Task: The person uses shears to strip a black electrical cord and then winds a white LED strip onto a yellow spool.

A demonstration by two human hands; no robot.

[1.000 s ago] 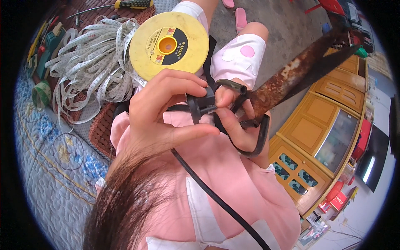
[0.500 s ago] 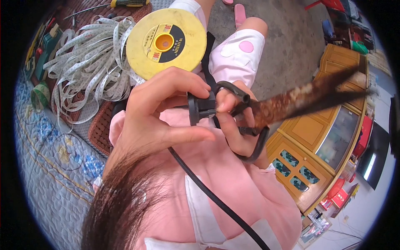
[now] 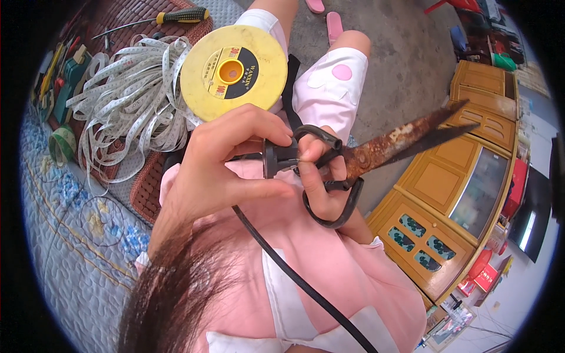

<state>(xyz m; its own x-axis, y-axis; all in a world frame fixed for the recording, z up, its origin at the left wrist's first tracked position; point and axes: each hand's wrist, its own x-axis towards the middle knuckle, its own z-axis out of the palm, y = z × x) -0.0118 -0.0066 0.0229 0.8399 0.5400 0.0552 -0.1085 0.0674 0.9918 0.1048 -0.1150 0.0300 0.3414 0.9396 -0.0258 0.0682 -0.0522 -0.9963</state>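
The right hand (image 3: 322,176) has its fingers threaded through the black loops of rusty scissors (image 3: 376,154) — blades nearly closed, pointing right, held above the lap. The left hand (image 3: 226,162) pinches a black cable (image 3: 294,276) at the handles, just below the yellow tape-measure reel (image 3: 234,76).

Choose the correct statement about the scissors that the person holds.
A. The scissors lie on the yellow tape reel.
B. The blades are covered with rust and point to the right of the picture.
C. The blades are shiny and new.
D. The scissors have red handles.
B: the scissors have brown, rusty blades that point right, their black handle loops are around the fingers of the right hand, and the left hand touches the handles too.
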